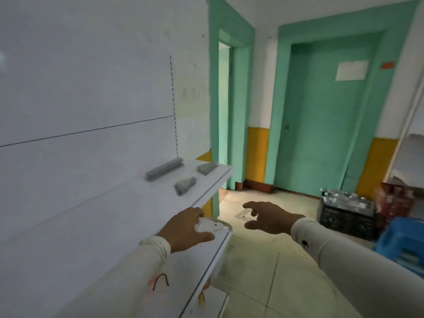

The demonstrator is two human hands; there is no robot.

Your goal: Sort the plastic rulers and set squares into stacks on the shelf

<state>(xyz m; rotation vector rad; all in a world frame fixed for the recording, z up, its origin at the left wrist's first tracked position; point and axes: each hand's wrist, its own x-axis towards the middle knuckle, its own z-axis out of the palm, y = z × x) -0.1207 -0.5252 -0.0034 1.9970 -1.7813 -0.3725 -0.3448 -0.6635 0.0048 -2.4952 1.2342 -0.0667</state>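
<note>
A closed green door (325, 115) fills the far wall, with a white paper sheet (352, 70) stuck high on it and a small red tag (387, 64) on its frame to the right. To its left a second green doorway (226, 111) stands open. The walls are white above with a yellow band (258, 154) low down. On the tiled floor (263, 271) at the right sits a black crate (346, 216) topped with something shiny and crinkled, too blurred to name. Beside it stands a dark red crate (393, 203), and nearer the camera a blue stool (403, 244).
</note>
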